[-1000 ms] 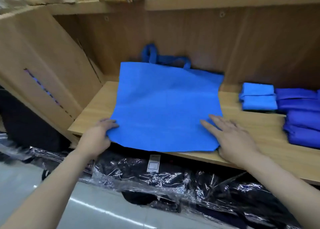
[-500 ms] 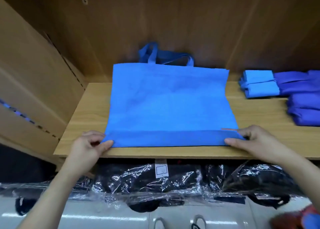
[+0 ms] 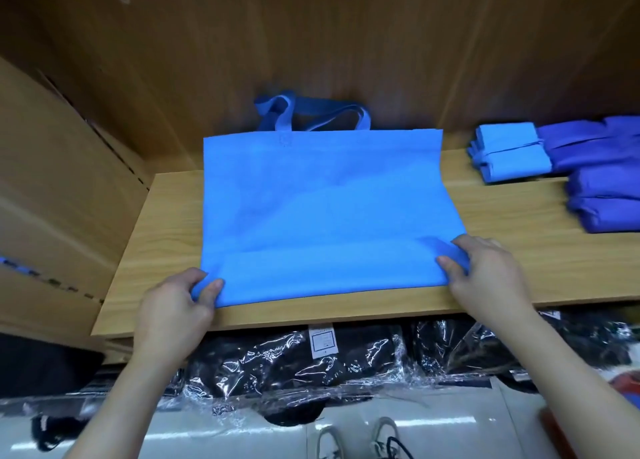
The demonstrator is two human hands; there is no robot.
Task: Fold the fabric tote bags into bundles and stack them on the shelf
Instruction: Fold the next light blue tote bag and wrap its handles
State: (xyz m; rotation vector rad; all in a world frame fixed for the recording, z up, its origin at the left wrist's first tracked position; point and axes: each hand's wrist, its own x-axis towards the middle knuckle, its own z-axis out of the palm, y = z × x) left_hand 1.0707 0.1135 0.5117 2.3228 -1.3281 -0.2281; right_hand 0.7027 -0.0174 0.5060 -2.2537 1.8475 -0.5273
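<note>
A light blue tote bag (image 3: 322,209) lies flat on the wooden shelf (image 3: 166,236), its handles (image 3: 311,112) pointing at the back wall. Its near edge is turned over into a folded band along the shelf's front. My left hand (image 3: 176,306) pinches the band's left corner between thumb and fingers. My right hand (image 3: 485,275) pinches the right corner the same way. Two light blue folded bundles (image 3: 505,153) sit at the back right of the shelf, with several purple folded bundles (image 3: 602,178) beside them.
The shelf's back wall and a slanted wooden side panel (image 3: 62,188) close in the space behind and to the left. Black goods wrapped in clear plastic (image 3: 311,365) lie below the shelf's front edge. My shoes (image 3: 356,441) stand on the pale floor.
Both hands went from lying flat at the bag's near corners to pinching them. The near edge has been turned over away from me, and the folded band is now wider.
</note>
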